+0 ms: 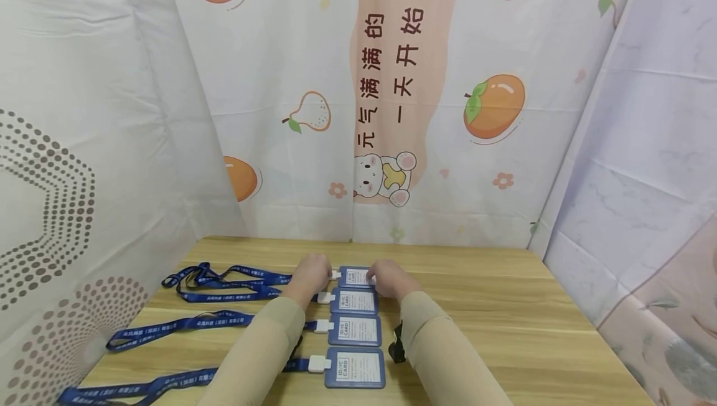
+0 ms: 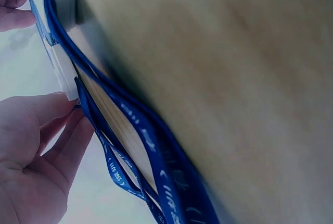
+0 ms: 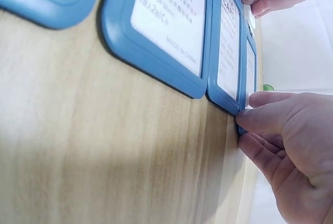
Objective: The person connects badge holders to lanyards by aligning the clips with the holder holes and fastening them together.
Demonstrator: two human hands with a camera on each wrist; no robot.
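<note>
Several blue ID card holders lie in a column on the table, each with a white clip and a dark blue lanyard running left. At the far end, my left hand [image 1: 315,272] pinches the white clip [image 2: 63,70] of the farthest card holder [image 1: 357,277] where its lanyard [image 1: 260,274] joins. My right hand [image 1: 392,278] holds that holder's right edge between thumb and fingers, as the right wrist view shows. Just nearer lies the second card holder [image 1: 355,301], then the third [image 1: 355,330] and the nearest [image 1: 355,367]. My forearms hide parts of the lanyards.
The wooden table [image 1: 493,331] extends right of the holders. Two lanyards at the far left [image 1: 204,278] overlap in loose loops; the nearer lanyards [image 1: 168,329] lie stretched leftward. A printed curtain [image 1: 313,207] hangs behind the table, with further cloth at both sides.
</note>
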